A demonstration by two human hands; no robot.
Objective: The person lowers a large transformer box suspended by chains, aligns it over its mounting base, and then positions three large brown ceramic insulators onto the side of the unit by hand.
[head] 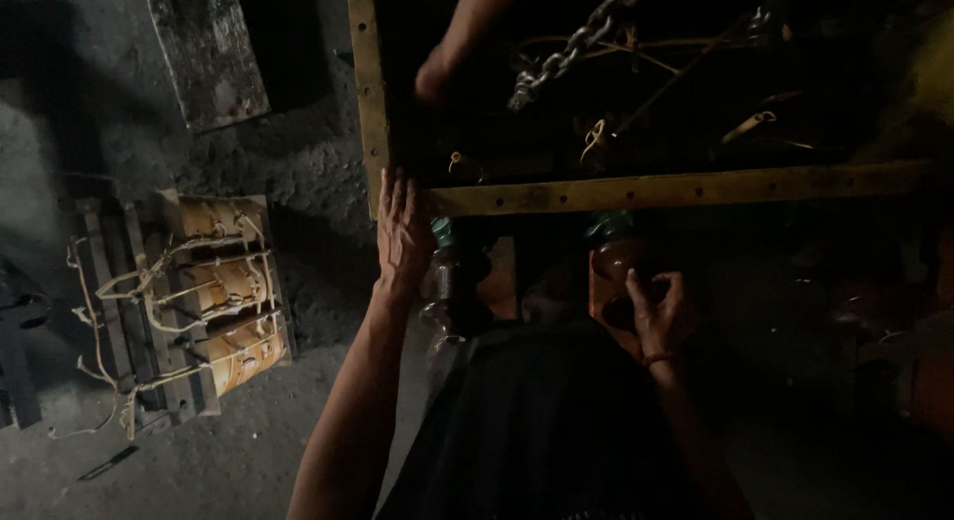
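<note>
My left hand [401, 232] lies flat and spread against the corner of the yellow flanged tank rim [636, 192], palm on the metal where the side rail meets the front rail; placed there it braces me and steadies the corner of the frame. My right hand [661, 306] is lower, under the front rail, fingers curled around a round brown fitting [614, 281] on the tank's outer wall, just below a green cap [608, 225]. It is too dark to tell whether I am turning it or only holding on. A second green-topped fitting with a glassy, ribbed body [444, 281] sits just beside my left wrist.

Inside the open tank a steel chain [566, 53] hangs slack on a diagonal, with pale leads and terminal ends [593, 137] around it. Another person's hand [435, 78] reaches down into the tank from the far side, near the chain; what it holds is hidden in shadow.

To my left, well apart on the rough concrete floor [298, 172], lies a bare transformer core with three tan windings [214, 291], tied with pale cords, set on its side so the coils are open to view. A grey slab [204, 48] lies beyond it.
</note>
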